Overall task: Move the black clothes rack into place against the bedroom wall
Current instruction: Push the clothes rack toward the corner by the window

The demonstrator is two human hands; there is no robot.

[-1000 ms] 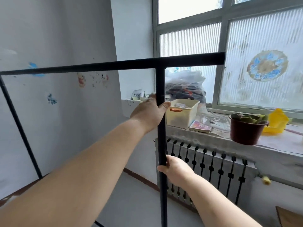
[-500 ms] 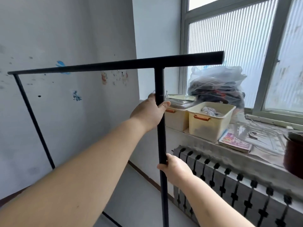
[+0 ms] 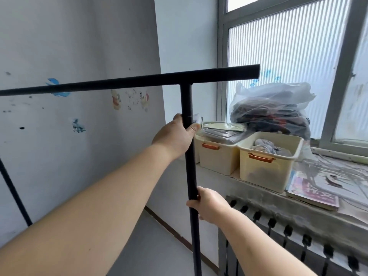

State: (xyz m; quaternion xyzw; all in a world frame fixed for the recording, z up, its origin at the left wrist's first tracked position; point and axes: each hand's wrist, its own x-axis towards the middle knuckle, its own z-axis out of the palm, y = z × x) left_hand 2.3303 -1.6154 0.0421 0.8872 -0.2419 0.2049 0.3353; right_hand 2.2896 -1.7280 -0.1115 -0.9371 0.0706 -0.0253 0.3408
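Head view: left hand (image 3: pixel 175 136) and right hand (image 3: pixel 209 202) are both gripping the rack (image 3: pixel 189 166) upright, fingers wrapped; carrying step; next, easing it left against the wall (image 3: pixel 79 46).

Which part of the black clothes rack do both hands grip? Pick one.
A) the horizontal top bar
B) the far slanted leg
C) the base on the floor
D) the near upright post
D: the left hand wraps the near upright post just under the top bar, and the right hand grips the same post lower down.
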